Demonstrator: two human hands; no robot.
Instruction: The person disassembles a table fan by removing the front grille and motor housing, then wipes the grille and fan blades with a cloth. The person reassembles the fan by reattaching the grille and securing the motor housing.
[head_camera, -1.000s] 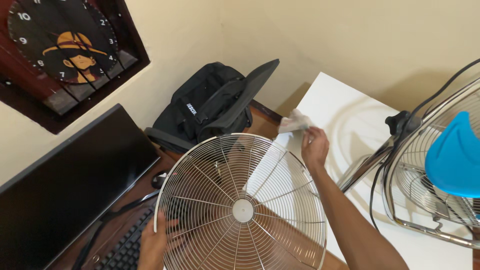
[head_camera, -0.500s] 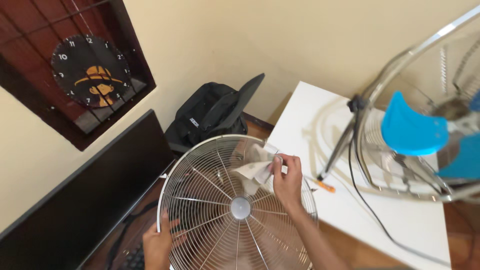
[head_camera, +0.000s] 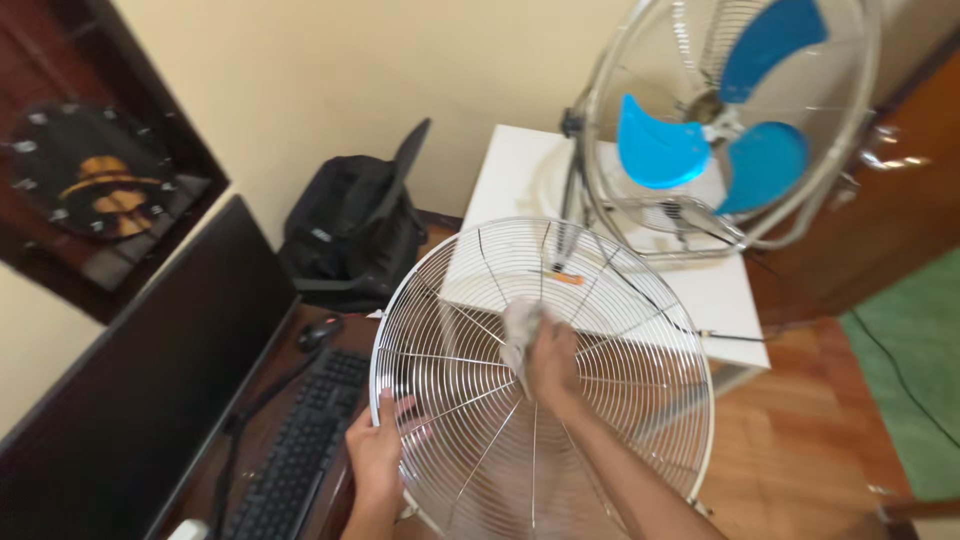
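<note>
The left hand is curled shut on the near rim of the fan grille, while the right hand pinches a grey cloth against its centre; pressed too hard, the thin wires could bend or the grille slip toward the keyboard just left.

Silver wire fan guard, grey-white cloth, blue fan blades, blk keyboard, blk backpack, white table

a white table stood far right, bearing a blue-bladed fan; a dark desk at left carried a keyboard and mouse.
</note>
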